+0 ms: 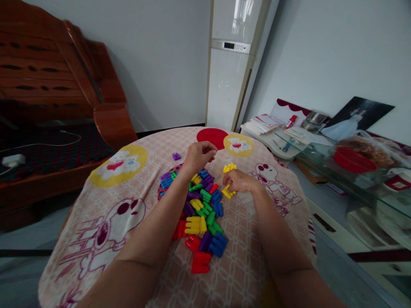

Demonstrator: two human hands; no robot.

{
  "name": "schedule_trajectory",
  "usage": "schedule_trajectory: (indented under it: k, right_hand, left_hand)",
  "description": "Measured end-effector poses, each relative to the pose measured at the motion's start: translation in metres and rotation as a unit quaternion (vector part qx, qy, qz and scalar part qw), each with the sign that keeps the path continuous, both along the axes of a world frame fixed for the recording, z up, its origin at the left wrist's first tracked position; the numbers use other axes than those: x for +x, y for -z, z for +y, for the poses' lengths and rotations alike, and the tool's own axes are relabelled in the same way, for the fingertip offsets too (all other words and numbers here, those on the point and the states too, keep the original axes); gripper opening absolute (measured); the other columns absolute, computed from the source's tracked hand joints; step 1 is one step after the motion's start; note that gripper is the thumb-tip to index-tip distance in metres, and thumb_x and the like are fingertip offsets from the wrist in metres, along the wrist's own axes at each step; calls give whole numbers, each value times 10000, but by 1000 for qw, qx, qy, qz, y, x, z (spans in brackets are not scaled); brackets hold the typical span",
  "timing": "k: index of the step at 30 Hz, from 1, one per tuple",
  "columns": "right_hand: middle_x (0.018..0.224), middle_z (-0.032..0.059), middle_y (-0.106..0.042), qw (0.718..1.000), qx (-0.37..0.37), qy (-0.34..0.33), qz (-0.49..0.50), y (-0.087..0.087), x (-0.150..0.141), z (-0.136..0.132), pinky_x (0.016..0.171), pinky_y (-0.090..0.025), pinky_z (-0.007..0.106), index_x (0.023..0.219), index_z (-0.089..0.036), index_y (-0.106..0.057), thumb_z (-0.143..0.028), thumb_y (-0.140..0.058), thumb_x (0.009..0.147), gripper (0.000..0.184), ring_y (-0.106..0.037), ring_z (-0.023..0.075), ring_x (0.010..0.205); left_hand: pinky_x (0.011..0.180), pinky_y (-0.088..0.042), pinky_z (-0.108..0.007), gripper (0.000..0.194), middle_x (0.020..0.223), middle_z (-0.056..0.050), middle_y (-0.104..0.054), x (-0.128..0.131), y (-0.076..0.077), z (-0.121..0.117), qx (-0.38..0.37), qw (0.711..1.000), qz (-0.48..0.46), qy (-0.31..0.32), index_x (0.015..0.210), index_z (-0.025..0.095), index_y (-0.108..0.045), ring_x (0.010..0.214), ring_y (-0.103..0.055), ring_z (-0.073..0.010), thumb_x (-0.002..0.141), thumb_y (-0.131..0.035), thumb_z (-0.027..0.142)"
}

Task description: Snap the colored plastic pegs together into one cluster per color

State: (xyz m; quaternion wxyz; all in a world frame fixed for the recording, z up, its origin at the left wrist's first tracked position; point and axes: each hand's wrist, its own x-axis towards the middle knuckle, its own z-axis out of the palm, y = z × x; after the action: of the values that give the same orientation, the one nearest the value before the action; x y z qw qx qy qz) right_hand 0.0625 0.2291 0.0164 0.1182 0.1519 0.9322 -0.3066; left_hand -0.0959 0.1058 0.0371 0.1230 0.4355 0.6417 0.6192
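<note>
My left hand [199, 156] hovers over the far side of a heap of plastic toy blocks [205, 208], its fingers half curled and apart with nothing visible in them. To the right of the heap, my right hand [239, 180] is low over the cloth, fingers closed on a yellow toy block [229, 192]; its fingertips hide part of it. Just beyond those fingers lies another knobbly yellow piece [229, 167]. Red, blue, green, purple and yellow blocks with finger-like prongs make up the heap. A purple block [176, 156] lies alone at the far left.
A patterned cloth [244, 256] covers the round table. At the right stands a glass-topped cabinet [334, 171] with a red bowl [355, 160], papers and a photo [356, 115]. A wooden bench [111, 109] is on the left, a tall white air conditioner [226, 81] behind.
</note>
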Motion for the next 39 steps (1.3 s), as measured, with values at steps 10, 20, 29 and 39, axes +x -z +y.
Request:
schedule_trajectory:
  k: [10, 20, 29, 39]
  right_hand:
    - [840, 73, -738, 963, 198, 181, 36, -10, 26, 38, 663, -468, 219, 931, -137, -760, -78, -668, 692, 263, -673, 177, 770]
    - [891, 93, -762, 962, 143, 223, 65, 13, 13, 47, 711, -494, 212, 930, -109, -776, -150, -729, 699, 239, -703, 198, 847]
    - [663, 113, -712, 968, 127, 214, -14, 10, 23, 46, 532, -453, 234, 777, -117, -755, -280, -687, 782, 177, -660, 184, 585]
    - [933, 98, -760, 950, 180, 234, 99, 11, 17, 46, 778, -488, 212, 979, -152, -762, -133, -584, 772, 274, -697, 190, 902]
  left_hand:
    - [523, -529, -205, 111, 605, -2, -640, -5, -2, -5, 12, 1000, -16, -14, 763, 136, -665, 541, -634, -115, 704, -647, 227]
    - [532, -537, -213, 134, 616, -7, -646, -8, -1, -5, 18, 1000, -18, -18, 763, 133, -663, 550, -643, -120, 694, -659, 249]
    - [532, -542, -222, 160, 634, -20, -660, -9, -3, -7, 17, 999, -15, -28, 772, 126, -667, 555, -646, -126, 695, -667, 266]
    - [534, -540, -213, 141, 623, -12, -645, -6, -6, -9, 16, 999, -14, -25, 767, 126, -662, 551, -638, -117, 701, -661, 251]
